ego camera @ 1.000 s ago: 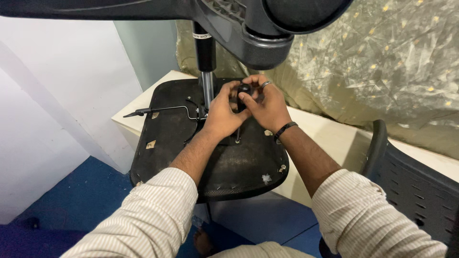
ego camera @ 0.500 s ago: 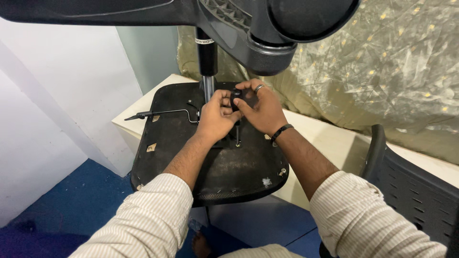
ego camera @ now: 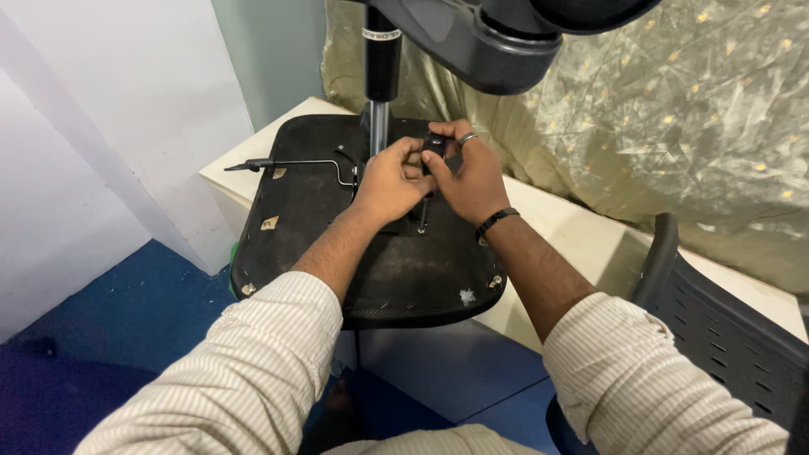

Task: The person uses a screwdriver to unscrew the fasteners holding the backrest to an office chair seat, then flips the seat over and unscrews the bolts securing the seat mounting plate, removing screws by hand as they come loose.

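Small black knob or tool handle [ego camera: 434,143] at the middle of the upturned chair seat [ego camera: 337,244], just right of the gas-lift column [ego camera: 381,93]; a thin dark shank seems to run down from it toward the seat's mounting plate. Right hand [ego camera: 468,173] wraps the knob from the far right, fingers [ego camera: 459,135] curled over its top and clenched on it, ring on one finger, dark band at the wrist. Left hand [ego camera: 389,177] closes in from the left, fingers bent against the same part, likely steadying it while the other hand bears down; whether it truly grips is not clear. Seat lies underside up on a pale desk [ego camera: 581,244], which brings the screw points within reach. A thin lever [ego camera: 291,164] sticks out to the left. Chair base [ego camera: 506,42] hangs above, cut off by the top edge. What sits under the palms is hidden. Another black chair [ego camera: 725,337] near right, partly out of frame; crinkled gold sheet [ego camera: 674,126] behind.
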